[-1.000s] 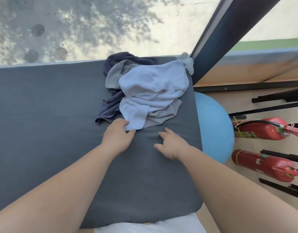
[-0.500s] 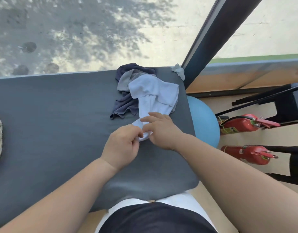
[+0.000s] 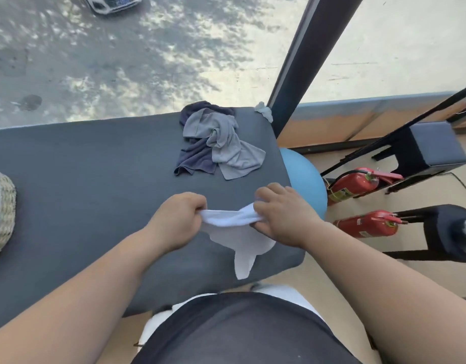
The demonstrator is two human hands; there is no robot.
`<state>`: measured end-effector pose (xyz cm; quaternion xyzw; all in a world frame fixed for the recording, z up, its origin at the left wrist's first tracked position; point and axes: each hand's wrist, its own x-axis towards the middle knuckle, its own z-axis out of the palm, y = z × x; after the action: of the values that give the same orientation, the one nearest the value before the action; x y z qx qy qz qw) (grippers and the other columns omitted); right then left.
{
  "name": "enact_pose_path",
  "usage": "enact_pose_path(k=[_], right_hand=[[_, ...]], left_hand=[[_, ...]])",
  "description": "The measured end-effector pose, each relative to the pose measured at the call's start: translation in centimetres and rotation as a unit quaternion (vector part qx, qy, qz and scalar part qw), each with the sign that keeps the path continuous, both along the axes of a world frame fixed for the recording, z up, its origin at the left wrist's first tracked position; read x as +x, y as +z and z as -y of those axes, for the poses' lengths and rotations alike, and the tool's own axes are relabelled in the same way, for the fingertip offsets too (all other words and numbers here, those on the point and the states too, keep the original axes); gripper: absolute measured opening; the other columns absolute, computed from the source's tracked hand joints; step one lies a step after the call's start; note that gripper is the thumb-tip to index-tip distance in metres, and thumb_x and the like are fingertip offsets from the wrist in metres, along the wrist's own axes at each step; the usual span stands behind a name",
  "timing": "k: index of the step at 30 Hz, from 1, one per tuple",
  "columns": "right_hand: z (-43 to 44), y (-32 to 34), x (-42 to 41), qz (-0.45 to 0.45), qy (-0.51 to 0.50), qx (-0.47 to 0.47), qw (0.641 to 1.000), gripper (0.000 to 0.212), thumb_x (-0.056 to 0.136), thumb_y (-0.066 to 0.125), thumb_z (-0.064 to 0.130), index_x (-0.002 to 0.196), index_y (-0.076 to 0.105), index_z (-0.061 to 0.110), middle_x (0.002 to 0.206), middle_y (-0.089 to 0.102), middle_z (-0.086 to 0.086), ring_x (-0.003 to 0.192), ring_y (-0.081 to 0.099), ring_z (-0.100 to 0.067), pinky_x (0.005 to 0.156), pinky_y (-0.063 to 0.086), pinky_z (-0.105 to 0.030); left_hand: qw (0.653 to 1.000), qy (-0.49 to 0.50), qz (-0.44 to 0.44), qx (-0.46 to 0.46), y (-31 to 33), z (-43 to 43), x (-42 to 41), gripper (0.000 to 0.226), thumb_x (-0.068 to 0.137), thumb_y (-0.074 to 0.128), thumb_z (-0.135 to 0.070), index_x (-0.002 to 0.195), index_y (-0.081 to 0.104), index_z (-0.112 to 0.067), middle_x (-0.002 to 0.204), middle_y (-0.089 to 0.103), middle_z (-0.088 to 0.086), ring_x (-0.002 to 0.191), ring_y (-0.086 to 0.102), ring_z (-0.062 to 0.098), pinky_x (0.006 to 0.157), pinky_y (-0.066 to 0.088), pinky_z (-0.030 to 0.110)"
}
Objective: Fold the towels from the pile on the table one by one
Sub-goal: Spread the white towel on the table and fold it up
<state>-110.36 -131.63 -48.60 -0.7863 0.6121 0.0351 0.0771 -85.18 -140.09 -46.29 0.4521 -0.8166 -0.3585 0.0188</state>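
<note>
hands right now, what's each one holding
left hand: closed, gripping one end of the white towel
right hand: closed, gripping the other end of the white towel

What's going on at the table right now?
A person at the dark table holds a white towel: left hand and right hand each grip one end of its bunched top edge, the rest hanging toward the near edge. It is not yet folded. A grey towel and a dark blue towel lie crumpled in a pile at the far right.
</note>
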Motion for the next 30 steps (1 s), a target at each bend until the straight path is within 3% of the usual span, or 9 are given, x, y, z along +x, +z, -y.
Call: enact_pose_path(k=[3, 7, 9, 11, 13, 17, 23, 26, 30], right_hand=[[-2.1, 0.8, 0.6, 0.080, -0.006, 0.001, 0.997, 0.044, 0.091, 0.041, 0.056, 0.082, 0.064, 0.019, 0.104, 0.063, 0.002, 0.096, 0.054, -0.028, 0.073, 0.043, -0.035], [-5.9, 1.1, 0.4, 0.237, -0.082, 0.087, 0.964, 0.036, 0.088, 0.053, 0.050, 0.082, 0.060, 0.015, 0.088, 0.061, 0.002, 0.094, 0.052, -0.026, 0.087, 0.045, -0.041], [-8.1, 1.6, -0.7, 0.323, -0.096, 0.156, 0.928, 0.034, 0.085, 0.061, 0.051, 0.085, 0.065, 0.017, 0.088, 0.065, 0.007, 0.094, 0.058, -0.018, 0.091, 0.045, -0.035], [-10.6, 2.9, -1.7, 0.445, -0.136, 0.250, 0.849, 0.037, 0.086, 0.060, 0.050, 0.086, 0.064, 0.014, 0.083, 0.062, 0.008, 0.084, 0.057, -0.012, 0.081, 0.043, -0.035], [-12.9, 3.9, -2.7, 0.529, -0.173, 0.273, 0.785, 0.039, 0.088, 0.055, 0.041, 0.086, 0.056, 0.003, 0.081, 0.050, -0.001, 0.078, 0.046, -0.013, 0.075, 0.034, -0.036], [-16.4, 5.6, -4.5, 0.587, -0.197, 0.213, 0.756, 0.012, 0.095, 0.055, 0.015, 0.085, 0.060, 0.010, 0.082, 0.056, 0.003, 0.079, 0.049, -0.009, 0.075, 0.038, -0.030], [-19.2, 5.9, -6.5, 0.448, -0.112, 0.096, 0.882, 0.025, 0.079, 0.071, 0.011, 0.071, 0.056, 0.030, 0.071, 0.057, 0.021, 0.077, 0.051, -0.003, 0.076, 0.044, -0.029], [-20.1, 5.4, -7.0, 0.395, -0.083, 0.049, 0.913, 0.022, 0.077, 0.080, 0.021, 0.070, 0.059, 0.025, 0.070, 0.055, 0.016, 0.083, 0.050, -0.005, 0.072, 0.040, -0.021], [-21.0, 3.0, -8.2, 0.264, -0.033, 0.045, 0.963, 0.032, 0.074, 0.081, 0.028, 0.065, 0.050, 0.029, 0.068, 0.057, 0.008, 0.090, 0.051, -0.014, 0.071, 0.040, -0.032]], left_hand=[[0.985, 0.086, -0.126, 0.084, 1.8, -2.9, -0.3, 0.009, 0.075, 0.038, -0.013, 0.070, 0.044, -0.008, 0.065, 0.044, -0.004, 0.063, 0.037, 0.012, 0.056, 0.028, 0.029], [0.939, 0.172, -0.231, 0.189, 4.0, -7.5, -2.7, 0.026, 0.076, 0.042, -0.023, 0.081, 0.046, 0.002, 0.078, 0.049, 0.015, 0.073, 0.042, 0.017, 0.066, 0.032, 0.035], [0.943, 0.177, -0.224, 0.171, 4.6, -10.3, -4.6, 0.032, 0.083, 0.048, -0.035, 0.084, 0.050, -0.003, 0.079, 0.050, 0.014, 0.071, 0.045, 0.015, 0.066, 0.035, 0.034], [0.961, 0.150, -0.191, 0.131, 5.0, -12.9, -6.8, 0.029, 0.089, 0.052, -0.039, 0.079, 0.047, -0.011, 0.065, 0.043, -0.008, 0.062, 0.039, 0.010, 0.059, 0.032, 0.027], [0.979, 0.105, -0.145, 0.093, 5.4, -15.3, -8.9, 0.028, 0.095, 0.056, -0.031, 0.075, 0.042, -0.019, 0.060, 0.039, -0.014, 0.057, 0.034, 0.007, 0.054, 0.029, 0.023], [0.994, 0.027, -0.105, 0.029, 7.0, -18.6, -11.6, 0.034, 0.097, 0.060, -0.028, 0.071, 0.038, -0.027, 0.059, 0.041, -0.011, 0.056, 0.035, 0.008, 0.051, 0.030, 0.020], [0.999, -0.042, -0.014, 0.001, 8.1, -22.0, -11.8, 0.036, 0.096, 0.054, -0.038, 0.068, 0.036, -0.026, 0.062, 0.040, -0.007, 0.057, 0.035, 0.011, 0.054, 0.027, 0.026], [0.999, -0.033, -0.022, -0.021, 8.6, -22.8, -11.5, 0.035, 0.097, 0.058, -0.026, 0.069, 0.037, -0.026, 0.062, 0.042, -0.006, 0.058, 0.038, 0.011, 0.053, 0.028, 0.023], [0.997, -0.010, 0.007, -0.081, 8.3, -23.1, -10.4, 0.036, 0.098, 0.057, -0.026, 0.069, 0.035, -0.025, 0.066, 0.044, -0.005, 0.061, 0.040, 0.012, 0.054, 0.030, 0.028]])
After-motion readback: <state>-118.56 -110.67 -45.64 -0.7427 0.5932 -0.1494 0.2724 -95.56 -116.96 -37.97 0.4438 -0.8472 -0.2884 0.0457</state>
